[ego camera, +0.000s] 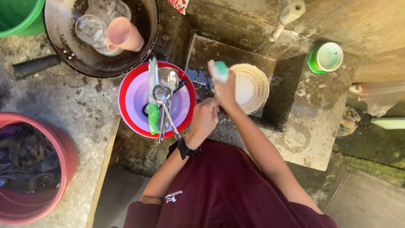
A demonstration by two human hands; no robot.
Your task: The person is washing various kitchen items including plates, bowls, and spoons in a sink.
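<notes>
My right hand [225, 90] is raised over the concrete sink [287, 90] and grips a soapy green sponge [220, 71]. My left hand [203, 118], with a black watch on the wrist, is curled just below it and touches the right hand's heel. Whatever the left fingers hold is hidden. A white bowl [252, 86] lies in the sink just right of my hands. To the left, a red bowl [126, 84] holds a purple plate [137, 99] with spoons [165, 103] and a green-handled knife [153, 97].
A dark pan [63, 40] at the upper left holds glasses [90, 27] and a pink cup [123, 33]. A tap [289, 14] hangs above the sink. Also here: a green cup [325, 58] on the right ledge, a green bucket [19, 17], and a red basin of clothes [31, 166].
</notes>
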